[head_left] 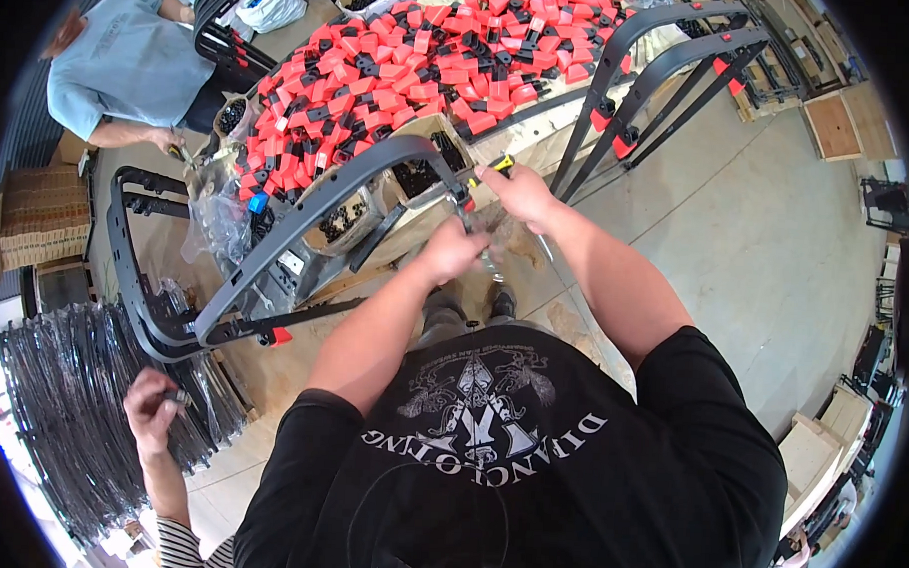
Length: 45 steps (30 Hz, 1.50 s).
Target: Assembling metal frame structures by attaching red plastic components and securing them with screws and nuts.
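A curved black tubular frame reaches across from the left, and its near leg ends between my hands, with a small red piece on it. My right hand is closed on a tool with a yellow-and-black handle, held against the end of that leg; its tip is hard to make out. Just below, my left hand has curled fingers at the leg's lower end. They are blurred, and what they grip is unclear; something shiny shows beneath them.
Red-and-black plastic parts are heaped on the worktable, with boxes of small black parts at its near edge. Another black frame stands right. A co-worker works far left; another person's hand shows lower left, beside wrapped black bars.
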Available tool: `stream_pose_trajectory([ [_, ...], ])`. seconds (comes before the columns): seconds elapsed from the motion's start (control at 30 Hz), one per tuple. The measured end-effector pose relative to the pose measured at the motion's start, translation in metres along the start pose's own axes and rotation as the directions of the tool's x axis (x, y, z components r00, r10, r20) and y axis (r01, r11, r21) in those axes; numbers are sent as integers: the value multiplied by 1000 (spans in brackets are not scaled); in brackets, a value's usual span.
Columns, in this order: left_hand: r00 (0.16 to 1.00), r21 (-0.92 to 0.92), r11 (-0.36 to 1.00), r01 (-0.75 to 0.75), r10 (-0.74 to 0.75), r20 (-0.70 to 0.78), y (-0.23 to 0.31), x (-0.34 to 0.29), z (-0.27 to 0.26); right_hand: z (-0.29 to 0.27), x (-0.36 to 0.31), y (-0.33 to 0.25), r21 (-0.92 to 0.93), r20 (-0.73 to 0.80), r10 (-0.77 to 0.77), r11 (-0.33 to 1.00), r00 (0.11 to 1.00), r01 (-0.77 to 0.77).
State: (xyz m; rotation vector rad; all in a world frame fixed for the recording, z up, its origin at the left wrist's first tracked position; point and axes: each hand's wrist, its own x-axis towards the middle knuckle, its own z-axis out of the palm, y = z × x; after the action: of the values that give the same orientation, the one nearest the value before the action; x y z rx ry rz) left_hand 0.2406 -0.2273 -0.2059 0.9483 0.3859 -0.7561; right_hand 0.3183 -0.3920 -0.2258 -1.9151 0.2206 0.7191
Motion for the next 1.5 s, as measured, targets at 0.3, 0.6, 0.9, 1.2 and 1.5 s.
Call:
stream_pose_trajectory([
  [0.3,999,22,999,40,-39,-27,-2,1,4,-6,-13,-15,54,25,-3,999,1000,2],
  [0.6,999,-166,986,15,-9,36,-1,5,3,-8,3,0,-61,6,-36,997,999,37],
  [0.9,934,313,949,28,87,-348,-17,26,9,-12,-1,-2,-88,-60,-186,980,981,180],
  [1.2,727,789,614,7,539,-426,-55,35,-3,-4,1,-4,-68,-12,-161,985,987,160],
  [1.5,589,898,436,-50,739,-326,-62,40,0,-10,-5,-12,-131,1,-226,966,974,224],
])
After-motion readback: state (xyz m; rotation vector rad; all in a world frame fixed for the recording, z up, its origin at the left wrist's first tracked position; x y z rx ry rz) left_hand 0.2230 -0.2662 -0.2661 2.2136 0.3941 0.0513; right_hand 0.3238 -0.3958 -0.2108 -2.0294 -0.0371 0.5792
